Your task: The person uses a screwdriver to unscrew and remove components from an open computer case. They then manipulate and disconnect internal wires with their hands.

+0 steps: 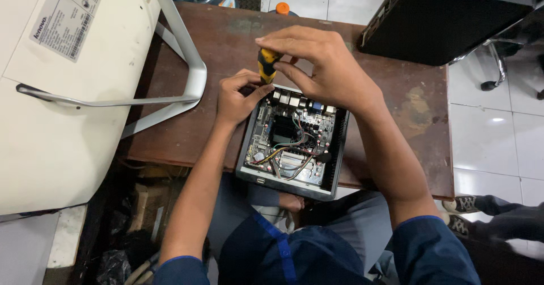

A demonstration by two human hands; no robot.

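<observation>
1. Right hand (323,69) closed over the top of a yellow-and-black screwdriver (266,64), fingers curled round the handle, tool held upright.
2. Left hand (237,95) pinched on the lower shaft just under that grip, fingertips touching the tool at the rear edge of an open small computer case (292,140).
3. Directly below the grip: green circuit board (289,137) with a black square part at centre and coloured wires (289,152) running toward the near edge.
4. Far left of the grip: white rectangular label with dark print (68,13) on the back of a white monitor (51,120), lying face down; its grey metal stand (187,64) angled between monitor and hands.
5. Up and right of the grip: black box-shaped case (447,18), well apart, on the corner of the brown wooden table (396,92).
6. Just beyond the grip: orange cap (282,7) at the table's far edge.
7. Nothing between the hands and the board.
</observation>
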